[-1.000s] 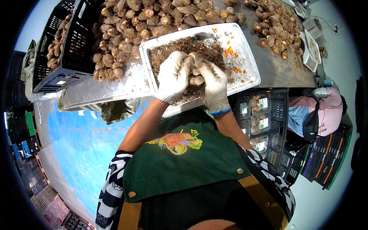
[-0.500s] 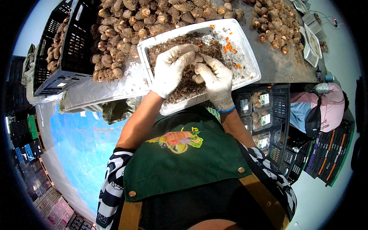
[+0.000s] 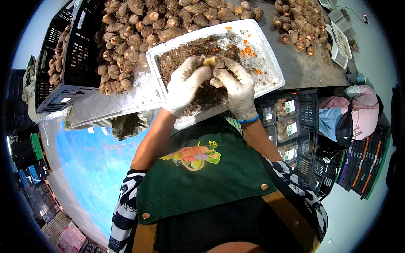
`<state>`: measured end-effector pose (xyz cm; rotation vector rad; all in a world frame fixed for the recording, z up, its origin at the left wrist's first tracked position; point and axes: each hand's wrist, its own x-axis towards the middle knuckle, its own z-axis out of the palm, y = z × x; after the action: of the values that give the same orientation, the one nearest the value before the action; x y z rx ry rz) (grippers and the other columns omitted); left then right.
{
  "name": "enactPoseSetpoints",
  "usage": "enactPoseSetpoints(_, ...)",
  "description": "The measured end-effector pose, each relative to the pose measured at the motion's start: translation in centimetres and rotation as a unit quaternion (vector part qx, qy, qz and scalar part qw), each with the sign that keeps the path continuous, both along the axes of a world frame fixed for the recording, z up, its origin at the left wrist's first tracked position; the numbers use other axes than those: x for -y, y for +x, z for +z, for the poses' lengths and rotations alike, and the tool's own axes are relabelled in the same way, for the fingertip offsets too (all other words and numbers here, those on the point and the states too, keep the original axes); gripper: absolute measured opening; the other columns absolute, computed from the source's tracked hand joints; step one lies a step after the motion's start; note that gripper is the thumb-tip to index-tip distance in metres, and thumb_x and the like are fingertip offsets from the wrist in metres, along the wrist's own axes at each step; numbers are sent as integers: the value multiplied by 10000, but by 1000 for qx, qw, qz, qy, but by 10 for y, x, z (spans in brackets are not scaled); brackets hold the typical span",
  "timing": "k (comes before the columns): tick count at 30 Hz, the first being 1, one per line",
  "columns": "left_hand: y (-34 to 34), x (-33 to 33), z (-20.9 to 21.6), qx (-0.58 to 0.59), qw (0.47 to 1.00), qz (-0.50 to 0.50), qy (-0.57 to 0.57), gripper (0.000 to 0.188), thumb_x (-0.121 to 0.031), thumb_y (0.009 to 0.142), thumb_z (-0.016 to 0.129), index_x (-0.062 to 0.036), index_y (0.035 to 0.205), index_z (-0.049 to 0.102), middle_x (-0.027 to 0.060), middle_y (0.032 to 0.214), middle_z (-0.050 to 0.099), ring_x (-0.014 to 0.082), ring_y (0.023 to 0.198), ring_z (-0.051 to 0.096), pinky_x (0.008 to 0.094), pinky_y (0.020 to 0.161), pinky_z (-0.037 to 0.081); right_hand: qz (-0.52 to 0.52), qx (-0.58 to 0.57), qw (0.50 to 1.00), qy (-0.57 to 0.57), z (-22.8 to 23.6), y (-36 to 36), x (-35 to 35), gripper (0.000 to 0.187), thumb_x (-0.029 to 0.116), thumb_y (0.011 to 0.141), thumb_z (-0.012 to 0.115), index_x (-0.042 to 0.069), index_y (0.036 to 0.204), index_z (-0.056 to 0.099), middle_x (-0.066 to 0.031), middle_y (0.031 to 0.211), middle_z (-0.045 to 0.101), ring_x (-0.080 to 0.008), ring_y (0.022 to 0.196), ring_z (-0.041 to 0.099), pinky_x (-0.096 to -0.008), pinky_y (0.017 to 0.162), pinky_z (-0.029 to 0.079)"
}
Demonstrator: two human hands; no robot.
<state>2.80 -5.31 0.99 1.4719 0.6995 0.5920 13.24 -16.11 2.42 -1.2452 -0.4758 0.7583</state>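
Note:
Over a white plastic tray, both my gloved hands close around one small brown taro corm. My left hand grips its left side, and a pale yellowish patch of it shows between the fingers. On the other side my right hand has its thumb and fingers curled round the corm; most of the corm is hidden by the gloves. Beneath the hands, the tray holds a heap of brown root fibres and peelings. Small orange-red bits are scattered at the tray's right side.
A big pile of taro corms lies behind the tray on the metal table, with a smaller pile at right. A black crate stands at left. Packed clear boxes sit right; another person bends beyond.
My hands have turned the corm, so a yellowish patch now shows at its top. My left fingers have curled in and lowered slightly. The view has shifted a little.

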Motion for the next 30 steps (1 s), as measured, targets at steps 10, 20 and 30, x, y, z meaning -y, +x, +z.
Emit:
enactPoseSetpoints(10,-3,-17,-22,-18,972,23,233,249,-151,860,635,-23,1072,621,141,982,644,258,962,630,350,866,491,37,-313,945,94,-8,8,0,352,277,1015,451,25,1228,575,-70,981,644,-145,679,563,-313,624,498)
enactPoseSetpoints(20,13,-7,14,-42,880,26,472,207,-246,889,595,-45,842,578,174,783,570,402,713,547,444,645,451,15,-13,997,-71,-15,-6,2,383,388,961,561,14,960,646,-1,727,561,-74,617,538,-252,559,498)
enactPoseSetpoints(30,-9,-10,3,75,993,-69,-52,321,-162,956,552,16,1223,544,39,1062,614,109,941,572,265,869,463,55,-71,993,-70,2,-4,8,395,344,995,495,-5,1126,626,16,738,560,-66,591,522,-232,566,506)
